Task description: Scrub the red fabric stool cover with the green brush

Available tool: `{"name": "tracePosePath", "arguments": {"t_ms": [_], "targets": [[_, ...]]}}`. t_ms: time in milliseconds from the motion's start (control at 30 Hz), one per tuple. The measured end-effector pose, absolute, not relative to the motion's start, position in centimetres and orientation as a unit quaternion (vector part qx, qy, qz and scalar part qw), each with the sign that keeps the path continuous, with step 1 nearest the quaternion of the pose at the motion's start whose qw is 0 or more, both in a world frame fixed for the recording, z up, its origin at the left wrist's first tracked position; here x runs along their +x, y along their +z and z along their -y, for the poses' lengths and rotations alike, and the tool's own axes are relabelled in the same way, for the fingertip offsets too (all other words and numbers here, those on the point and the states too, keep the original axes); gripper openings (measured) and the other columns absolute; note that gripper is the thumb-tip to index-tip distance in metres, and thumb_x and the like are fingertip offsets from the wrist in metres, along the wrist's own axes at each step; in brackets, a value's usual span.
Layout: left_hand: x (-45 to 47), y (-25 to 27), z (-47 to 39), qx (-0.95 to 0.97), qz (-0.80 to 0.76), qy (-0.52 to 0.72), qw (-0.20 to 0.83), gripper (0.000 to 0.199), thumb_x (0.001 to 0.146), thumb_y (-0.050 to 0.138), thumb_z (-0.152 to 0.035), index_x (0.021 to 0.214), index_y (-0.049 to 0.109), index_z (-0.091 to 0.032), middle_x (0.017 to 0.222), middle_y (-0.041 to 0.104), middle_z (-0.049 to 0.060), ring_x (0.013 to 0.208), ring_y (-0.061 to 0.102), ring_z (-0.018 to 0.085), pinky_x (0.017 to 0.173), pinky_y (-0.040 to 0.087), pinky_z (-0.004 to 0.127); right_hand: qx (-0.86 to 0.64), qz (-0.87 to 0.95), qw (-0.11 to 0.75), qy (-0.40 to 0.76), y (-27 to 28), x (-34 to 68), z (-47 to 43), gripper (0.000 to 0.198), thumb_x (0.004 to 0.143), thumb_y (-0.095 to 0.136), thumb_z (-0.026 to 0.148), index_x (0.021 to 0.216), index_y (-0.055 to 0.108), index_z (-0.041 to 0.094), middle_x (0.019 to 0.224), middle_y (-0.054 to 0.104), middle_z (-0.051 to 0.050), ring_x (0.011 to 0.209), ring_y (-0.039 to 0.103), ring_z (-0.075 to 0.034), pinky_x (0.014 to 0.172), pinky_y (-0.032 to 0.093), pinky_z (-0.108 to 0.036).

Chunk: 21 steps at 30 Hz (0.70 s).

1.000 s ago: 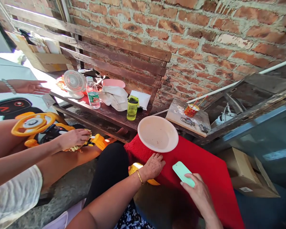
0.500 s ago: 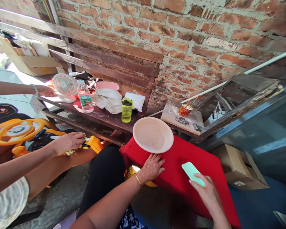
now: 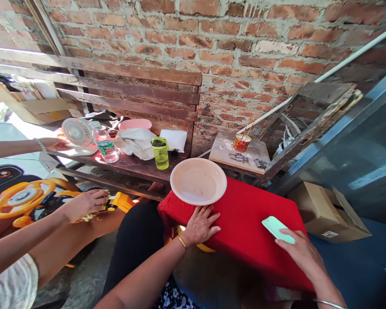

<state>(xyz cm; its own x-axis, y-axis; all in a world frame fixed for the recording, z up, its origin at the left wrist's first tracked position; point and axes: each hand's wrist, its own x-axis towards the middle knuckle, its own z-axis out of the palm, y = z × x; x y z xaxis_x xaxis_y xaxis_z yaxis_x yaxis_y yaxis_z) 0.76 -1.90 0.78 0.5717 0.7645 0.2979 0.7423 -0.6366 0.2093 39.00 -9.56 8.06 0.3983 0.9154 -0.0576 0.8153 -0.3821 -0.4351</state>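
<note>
Currently, my right hand grips the mint-green phone by its near end, presumably to leave the far end uncovered; the phone projects forward and left from my fingers, over the red cloth. My left hand lies palm down on the cloth, fingers spread, apparently for support. The pale basin sits just beyond those fingertips, contact uncertain, probably set at the far-left corner to leave room for my arms. Farther off, the green bottle stands upright on the wooden bench.
</note>
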Motion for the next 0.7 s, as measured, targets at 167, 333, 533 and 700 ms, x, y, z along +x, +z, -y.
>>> {"name": "tracePosePath", "arguments": {"t_ms": [167,333,533,700], "targets": [[0.9,1.2,2.0,0.878,-0.448,0.165,0.019,0.05,0.101,0.059,-0.057,0.145,0.059,-0.033,0.153,0.053,0.007,0.139,0.048,0.028,0.122,0.031,0.048,-0.825,0.473,0.269,0.149,7.7,40.4,12.4,0.056,0.063,0.06,0.068,0.097,0.078,0.026,0.107,0.068,-0.011,0.103,0.065,-0.034,0.093,0.051,-0.047],[1.0,1.6,1.9,0.88,-0.457,0.13,0.002,0.051,0.1,0.06,-0.055,0.147,0.058,-0.035,0.154,0.052,0.006,0.139,0.048,0.029,0.121,0.032,0.048,-0.702,0.585,0.313,0.257,7.0,32.6,11.5,0.04,0.065,0.064,0.057,0.089,0.076,0.027,0.098,0.066,-0.006,0.094,0.066,-0.027,0.085,0.053,-0.037],[1.1,1.7,1.5,0.882,-0.461,0.099,0.006,0.051,0.101,0.058,-0.054,0.149,0.055,-0.035,0.158,0.048,0.006,0.141,0.046,0.028,0.122,0.031,0.049,-0.67,0.649,0.209,0.293,7.4,31.3,11.3,0.035,0.064,0.063,0.042,0.094,0.076,0.028,0.096,0.066,-0.003,0.087,0.066,-0.024,0.077,0.048,-0.034],[1.3,1.7,1.4,0.881,-0.463,0.098,0.01,0.052,0.1,0.059,-0.054,0.149,0.055,-0.034,0.158,0.048,0.006,0.143,0.044,0.028,0.122,0.03,0.05,-0.755,0.576,0.196,0.243,7.1,39.7,14.1,0.039,0.061,0.062,0.054,0.09,0.075,0.031,0.097,0.067,-0.003,0.084,0.067,-0.026,0.076,0.049,-0.037]]}}
